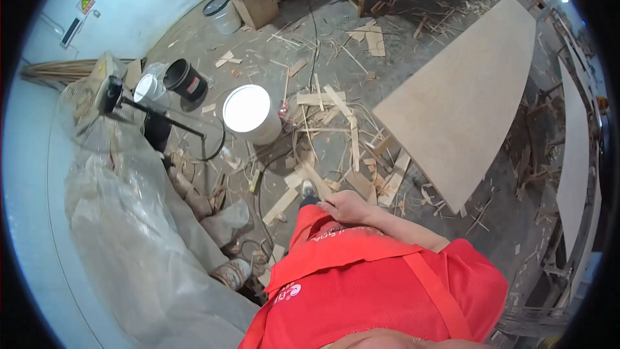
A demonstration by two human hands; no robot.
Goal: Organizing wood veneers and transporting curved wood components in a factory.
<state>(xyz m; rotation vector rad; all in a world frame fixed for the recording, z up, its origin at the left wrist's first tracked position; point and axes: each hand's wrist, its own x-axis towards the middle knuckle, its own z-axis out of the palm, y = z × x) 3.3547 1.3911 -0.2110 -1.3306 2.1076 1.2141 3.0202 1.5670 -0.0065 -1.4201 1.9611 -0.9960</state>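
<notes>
Red cloth apron (342,255) lies just beneath my right grip (347,207), its closure I cannot tell; right, flat wooden panel (465,100), smooth, curve-edged.

The apron (349,297) is matt cloth, the board (465,100) smooth wood — the sheeting (129,226) glossy plastic.

Red short-sleeved shirt (361,304), white print (287,293) — red apron (342,253), straps (439,294) — dark trouser leg (309,201), pale shoe (307,187).
</notes>
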